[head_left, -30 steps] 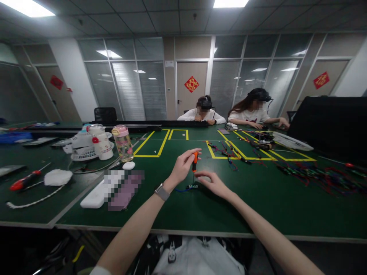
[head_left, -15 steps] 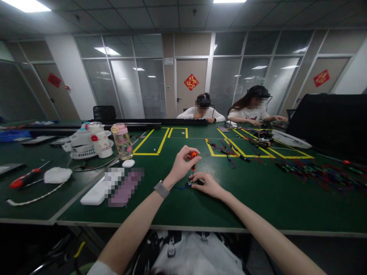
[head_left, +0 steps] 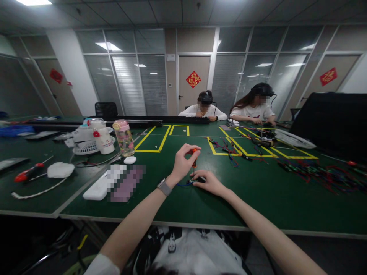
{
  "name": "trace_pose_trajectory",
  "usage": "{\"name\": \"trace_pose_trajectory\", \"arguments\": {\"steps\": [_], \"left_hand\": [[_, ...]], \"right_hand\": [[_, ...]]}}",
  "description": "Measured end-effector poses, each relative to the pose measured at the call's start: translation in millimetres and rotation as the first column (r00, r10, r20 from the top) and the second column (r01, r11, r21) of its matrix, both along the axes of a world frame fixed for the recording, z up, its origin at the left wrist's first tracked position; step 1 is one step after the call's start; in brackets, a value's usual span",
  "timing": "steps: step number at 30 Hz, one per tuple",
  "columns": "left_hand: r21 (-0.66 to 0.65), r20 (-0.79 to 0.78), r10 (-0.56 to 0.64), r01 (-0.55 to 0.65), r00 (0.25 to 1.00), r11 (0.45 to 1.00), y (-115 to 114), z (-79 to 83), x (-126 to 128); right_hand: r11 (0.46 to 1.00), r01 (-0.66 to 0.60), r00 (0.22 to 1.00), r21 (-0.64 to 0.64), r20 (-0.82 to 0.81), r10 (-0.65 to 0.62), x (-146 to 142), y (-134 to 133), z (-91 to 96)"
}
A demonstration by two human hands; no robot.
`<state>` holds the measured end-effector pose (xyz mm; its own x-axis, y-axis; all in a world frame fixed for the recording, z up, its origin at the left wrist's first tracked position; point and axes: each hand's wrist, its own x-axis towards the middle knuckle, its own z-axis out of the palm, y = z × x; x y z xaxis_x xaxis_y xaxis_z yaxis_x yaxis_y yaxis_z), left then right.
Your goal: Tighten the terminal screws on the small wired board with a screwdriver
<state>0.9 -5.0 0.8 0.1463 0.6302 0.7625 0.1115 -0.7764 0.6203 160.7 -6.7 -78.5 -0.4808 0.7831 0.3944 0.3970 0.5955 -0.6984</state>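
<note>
Head view: left hand [head_left: 183,162] at frame centre was closed around orange screwdriver [head_left: 194,156], shaft upright, tip down on small board [head_left: 191,181]. Right hand [head_left: 209,181], just right of it, had fingers curled and pinching board against green table [head_left: 258,202]. Blue wire [head_left: 181,185] trailed left from board. Watch [head_left: 164,186] sat on left wrist. Bottle [head_left: 124,138] stood well apart, left of centre. Two other people sat at far side, upper centre.
</note>
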Motion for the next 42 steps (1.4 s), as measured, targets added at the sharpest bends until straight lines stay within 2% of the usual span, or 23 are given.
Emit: {"name": "trace_pose_trajectory", "arguments": {"steps": [2, 4, 7, 9, 11, 17, 21, 24, 29, 32, 37, 42], "left_hand": [[0.036, -0.022, 0.070, -0.070, 0.997, 0.997, 0.3, -0.3, -1.5], [0.063, -0.073, 0.093, -0.088, 0.993, 0.994, -0.9, -0.1, -1.9], [0.074, -0.143, 0.021, -0.010, 0.989, 0.997, -3.0, 0.1, -0.2], [0.050, -0.142, -0.051, 0.059, 0.988, 0.997, -3.3, -0.2, 1.4], [0.035, -0.124, -0.071, 0.075, 0.990, 0.997, -2.9, -0.7, 2.5], [0.160, -0.124, 0.125, -0.105, 0.984, 0.982, -3.1, -0.9, 1.2], [0.183, -0.144, 0.122, -0.094, 0.982, 0.979, -4.2, -2.0, 0.4], [0.147, -0.143, 0.023, -0.002, 0.990, 0.989, -2.6, -3.8, 0.9], [-0.025, -0.040, -0.079, 0.078, 0.996, 0.997, 5.0, -7.5, 1.9], [-0.062, 0.012, -0.052, 0.053, 0.999, 0.997, 8.1, -7.7, 1.3], [0.022, 0.005, 0.082, -0.082, 0.997, 0.996, 6.5, -6.2, -0.5], [-0.010, -0.002, 0.036, -0.037, 0.999, 0.999, 5.5, -6.6, -1.0]], "right_hand": [[1.000, -0.001, 1.000, -0.004, 0.004, 0.001, 0.2, -0.2, 0.6], [1.000, -0.006, 1.000, -0.007, 0.008, 0.006, 0.5, -0.6, 1.2], [1.000, -0.019, 1.000, -0.003, 0.005, 0.019, 0.7, -0.8, 1.4], [1.000, -0.025, 1.000, 0.002, 0.004, 0.025, 0.9, -0.4, 1.0], [1.000, -0.025, 1.000, 0.005, 0.002, 0.025, 1.1, 0.1, 0.3], [1.000, -0.021, 1.000, 0.004, 0.002, 0.021, 1.7, 1.3, -1.5], [1.000, -0.017, 1.000, 0.005, 0.015, 0.017, 1.5, 2.0, -1.8], [1.000, -0.029, 0.999, 0.010, 0.014, 0.029, 1.9, 2.4, -1.6], [1.000, -0.027, 1.000, -0.010, 0.014, 0.027, 3.3, 2.6, -1.1], [1.000, -0.020, 1.000, -0.013, 0.017, 0.020, 3.8, 3.0, -1.7], [1.000, -0.028, 1.000, -0.009, 0.012, 0.028, 3.3, 3.4, -2.4], [1.000, -0.023, 1.000, -0.016, 0.015, 0.024, 2.8, 3.1, -1.7]]}}
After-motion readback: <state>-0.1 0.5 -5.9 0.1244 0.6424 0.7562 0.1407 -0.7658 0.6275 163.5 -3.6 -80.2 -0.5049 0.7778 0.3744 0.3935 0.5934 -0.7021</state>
